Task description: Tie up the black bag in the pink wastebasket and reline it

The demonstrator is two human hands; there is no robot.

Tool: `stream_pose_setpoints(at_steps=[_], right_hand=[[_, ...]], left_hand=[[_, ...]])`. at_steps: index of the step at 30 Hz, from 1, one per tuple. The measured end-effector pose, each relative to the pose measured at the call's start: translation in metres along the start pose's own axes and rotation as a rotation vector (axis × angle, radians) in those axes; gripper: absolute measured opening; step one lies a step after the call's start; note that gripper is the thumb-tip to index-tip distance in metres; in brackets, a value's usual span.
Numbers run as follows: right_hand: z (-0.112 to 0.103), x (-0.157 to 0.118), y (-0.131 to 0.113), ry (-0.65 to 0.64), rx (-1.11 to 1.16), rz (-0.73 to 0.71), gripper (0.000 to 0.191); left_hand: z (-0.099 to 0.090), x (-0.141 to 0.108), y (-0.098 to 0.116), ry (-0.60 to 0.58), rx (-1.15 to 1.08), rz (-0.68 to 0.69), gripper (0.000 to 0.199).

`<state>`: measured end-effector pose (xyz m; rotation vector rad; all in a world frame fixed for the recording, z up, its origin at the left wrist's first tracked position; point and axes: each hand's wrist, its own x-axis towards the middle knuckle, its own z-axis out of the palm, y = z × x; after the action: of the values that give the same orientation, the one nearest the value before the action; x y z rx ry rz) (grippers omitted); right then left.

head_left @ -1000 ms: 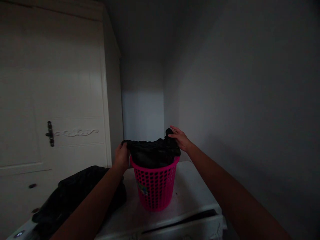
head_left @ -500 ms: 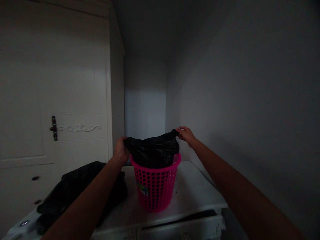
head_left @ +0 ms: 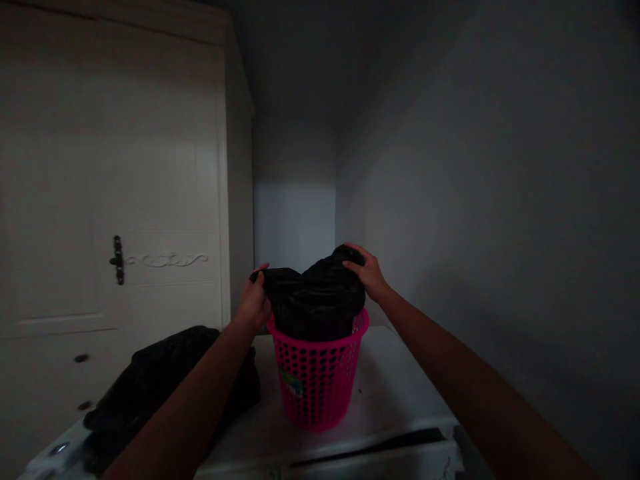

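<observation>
A black plastic bag stands up out of a pink perforated basket, its lower part inside the basket. My left hand grips the bag's upper left edge between thumb and fingers, just above the basket rim. On the far side to the right, my right hand pinches the bag's upper right edge, thumb toward me. Between the two hands the bag's top edge sags in the middle. The basket sits upright on a white cabinet top.
Another heap of black plastic lies on the white cabinet top at left, partly behind my left forearm. A drawer below stands slightly open. A white wardrobe rises at left, and a grey wall borders the right.
My hands have come somewhat closer together, and the bag's top edge now dips in the middle. The right hand's fingers have closed further over the bag. The view has shifted slightly.
</observation>
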<state>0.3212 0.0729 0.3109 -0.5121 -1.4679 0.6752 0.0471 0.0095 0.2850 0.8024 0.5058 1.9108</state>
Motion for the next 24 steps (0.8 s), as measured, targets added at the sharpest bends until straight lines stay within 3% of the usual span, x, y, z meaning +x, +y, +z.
stream_pose_setpoints(at_steps=[3,6,9,11,13,14,16,17,19,20,22,24], right_hand=[[-0.024,-0.007,-0.015,0.112,0.132,0.011,0.044],[-0.054,-0.015,-0.023,0.148,0.192,0.083,0.034],[-0.075,-0.024,-0.033,0.177,-0.013,0.076,0.034],[-0.074,-0.032,-0.046,0.297,-0.25,-0.05,0.036],[-0.057,-0.044,-0.062,0.344,-0.442,-0.264,0.038],[-0.042,-0.051,-0.071,0.273,-0.503,-0.362,0.041],[-0.003,-0.067,-0.084,-0.037,-0.593,-0.467,0.052],[0.019,-0.074,-0.087,-0.195,-0.622,-0.466,0.068],[0.059,-0.084,-0.084,-0.429,-0.636,-0.384,0.094],[0.075,-0.085,-0.079,-0.512,-0.611,-0.33,0.098],[0.097,-0.082,-0.063,-0.643,-0.562,-0.195,0.078],[0.103,-0.073,-0.046,-0.679,-0.568,-0.064,0.037]], left_hand=[[-0.008,-0.002,0.01,0.067,-0.064,-0.037,0.022],[-0.011,-0.01,0.02,0.033,-0.088,-0.119,0.022],[-0.011,-0.021,0.029,-0.007,-0.008,-0.084,0.017],[-0.008,-0.029,0.031,-0.022,0.089,-0.007,0.015],[0.0,-0.039,0.029,-0.06,0.197,0.068,0.02],[0.005,-0.044,0.027,-0.083,0.252,0.1,0.023],[0.019,-0.055,0.021,-0.126,0.348,0.161,0.025],[0.026,-0.06,0.017,-0.147,0.386,0.189,0.026],[0.037,-0.069,0.013,-0.194,0.454,0.242,0.027],[0.04,-0.072,0.012,-0.217,0.499,0.276,0.026],[0.038,-0.075,0.015,-0.237,0.601,0.35,0.024],[0.029,-0.076,0.022,-0.245,0.661,0.374,0.022]])
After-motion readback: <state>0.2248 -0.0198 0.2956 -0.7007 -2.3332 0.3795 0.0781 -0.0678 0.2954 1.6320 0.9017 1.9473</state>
